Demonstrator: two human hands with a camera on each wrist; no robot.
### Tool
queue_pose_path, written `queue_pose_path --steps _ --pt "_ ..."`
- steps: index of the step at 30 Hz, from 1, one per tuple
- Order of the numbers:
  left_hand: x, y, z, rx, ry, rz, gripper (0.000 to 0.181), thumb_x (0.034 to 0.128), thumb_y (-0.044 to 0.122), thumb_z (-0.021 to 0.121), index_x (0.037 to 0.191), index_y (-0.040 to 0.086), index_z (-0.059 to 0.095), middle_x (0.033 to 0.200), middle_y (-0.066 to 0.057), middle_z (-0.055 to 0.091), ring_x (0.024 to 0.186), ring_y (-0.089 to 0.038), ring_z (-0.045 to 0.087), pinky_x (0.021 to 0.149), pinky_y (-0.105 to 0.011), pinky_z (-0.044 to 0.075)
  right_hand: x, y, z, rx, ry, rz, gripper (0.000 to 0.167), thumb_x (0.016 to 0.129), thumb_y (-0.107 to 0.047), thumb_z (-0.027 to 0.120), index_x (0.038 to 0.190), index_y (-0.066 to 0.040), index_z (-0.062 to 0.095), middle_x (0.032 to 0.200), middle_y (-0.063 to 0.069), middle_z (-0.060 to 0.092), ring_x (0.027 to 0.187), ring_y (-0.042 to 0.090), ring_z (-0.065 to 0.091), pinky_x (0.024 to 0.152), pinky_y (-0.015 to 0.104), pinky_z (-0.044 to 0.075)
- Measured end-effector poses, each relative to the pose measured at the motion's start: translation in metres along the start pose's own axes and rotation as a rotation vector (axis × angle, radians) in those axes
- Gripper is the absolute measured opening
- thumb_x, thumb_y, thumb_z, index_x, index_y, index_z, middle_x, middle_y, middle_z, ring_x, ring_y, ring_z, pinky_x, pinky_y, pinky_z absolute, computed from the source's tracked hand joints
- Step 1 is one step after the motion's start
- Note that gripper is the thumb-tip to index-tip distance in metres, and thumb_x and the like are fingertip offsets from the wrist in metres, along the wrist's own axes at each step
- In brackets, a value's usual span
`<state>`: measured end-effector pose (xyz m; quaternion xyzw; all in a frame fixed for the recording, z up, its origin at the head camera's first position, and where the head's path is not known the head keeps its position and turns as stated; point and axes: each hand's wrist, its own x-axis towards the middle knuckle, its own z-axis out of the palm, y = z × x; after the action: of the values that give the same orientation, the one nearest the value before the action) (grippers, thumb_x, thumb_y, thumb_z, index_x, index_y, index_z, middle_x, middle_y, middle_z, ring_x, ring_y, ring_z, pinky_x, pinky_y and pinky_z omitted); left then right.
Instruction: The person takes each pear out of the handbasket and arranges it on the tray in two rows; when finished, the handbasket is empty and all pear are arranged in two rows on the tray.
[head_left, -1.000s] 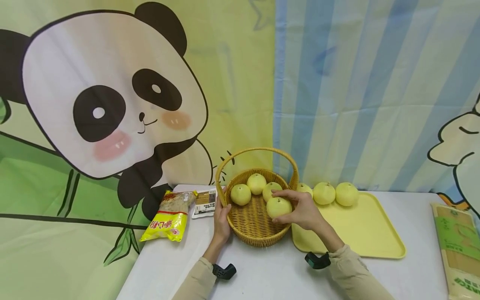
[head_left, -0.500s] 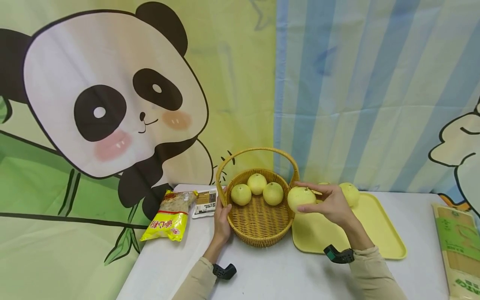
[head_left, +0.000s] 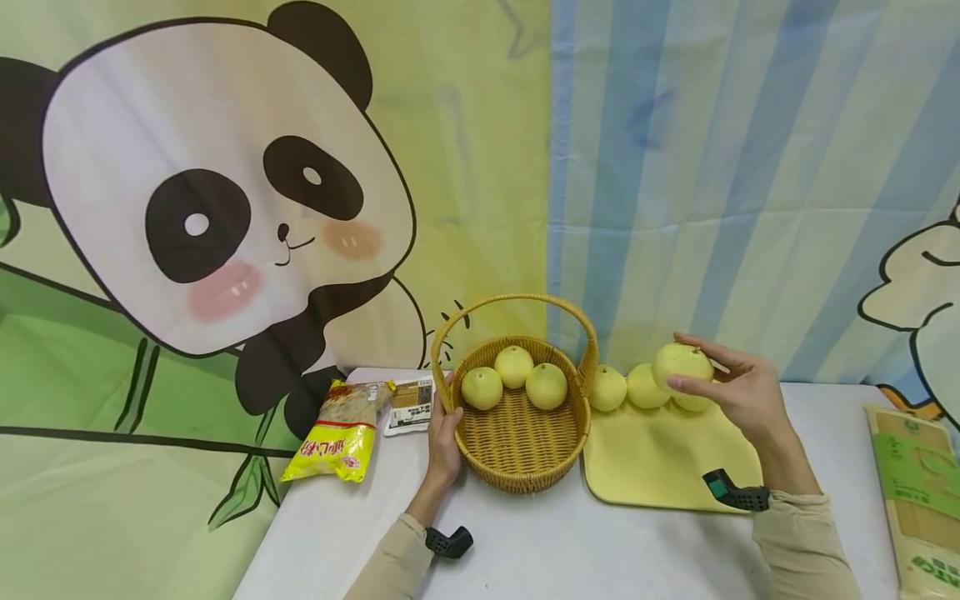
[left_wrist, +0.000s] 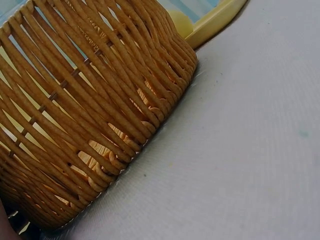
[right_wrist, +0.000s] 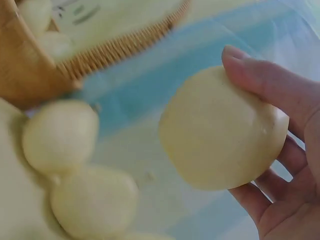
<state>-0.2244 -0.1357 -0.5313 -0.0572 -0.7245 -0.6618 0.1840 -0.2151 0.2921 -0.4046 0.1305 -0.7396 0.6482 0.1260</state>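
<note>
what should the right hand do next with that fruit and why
Probably lower the held fruit onto the yellow tray, beside the three fruits there, since the right hand holds it raised near that row's right end.

Head view: the held pale-green fruit (head_left: 681,365) hides most of the rightmost tray fruit (head_left: 692,404); the right hand (head_left: 753,393) and forearm (head_left: 791,462) obscure the right end of the yellow tray (head_left: 660,471). Fingers of the left hand (head_left: 444,446) are concealed behind the wicker basket (head_left: 521,482). Green-banded packet (head_left: 917,500) cut off at frame edge. Sachet (head_left: 412,407) small print illegible. Left wrist view: basket cropped. Right wrist view: tray fruits blurred.
</note>
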Motion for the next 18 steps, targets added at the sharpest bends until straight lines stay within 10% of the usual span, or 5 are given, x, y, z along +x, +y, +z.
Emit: queue_pose_path --steps 8,18 --pt "0.001 -0.005 -0.002 -0.003 -0.014 -0.002 0.066 0.1012 0.013 0.038 0.167 0.014 0.032 0.174 -0.011 0.032 0.161 -0.031 0.029 0.130 -0.039 0.021 -0.002 0.026 -0.056 -0.092 0.231 0.079 0.062 0.087 -0.004 0.086 0.145 -0.005 0.065 0.132 -0.021 0.072 0.118 -0.008 0.062 0.083 0.007 0.054" --pt "0.002 -0.002 -0.001 -0.010 -0.003 -0.006 0.067 0.0989 0.014 0.040 0.166 0.014 0.035 0.172 -0.015 0.034 0.160 -0.036 0.031 0.130 -0.055 0.020 -0.009 0.072 -0.083 -0.243 0.324 0.293 0.069 0.088 -0.024 0.088 0.151 -0.018 0.061 0.150 -0.018 0.059 0.146 0.000 0.047 0.084 -0.001 0.047"
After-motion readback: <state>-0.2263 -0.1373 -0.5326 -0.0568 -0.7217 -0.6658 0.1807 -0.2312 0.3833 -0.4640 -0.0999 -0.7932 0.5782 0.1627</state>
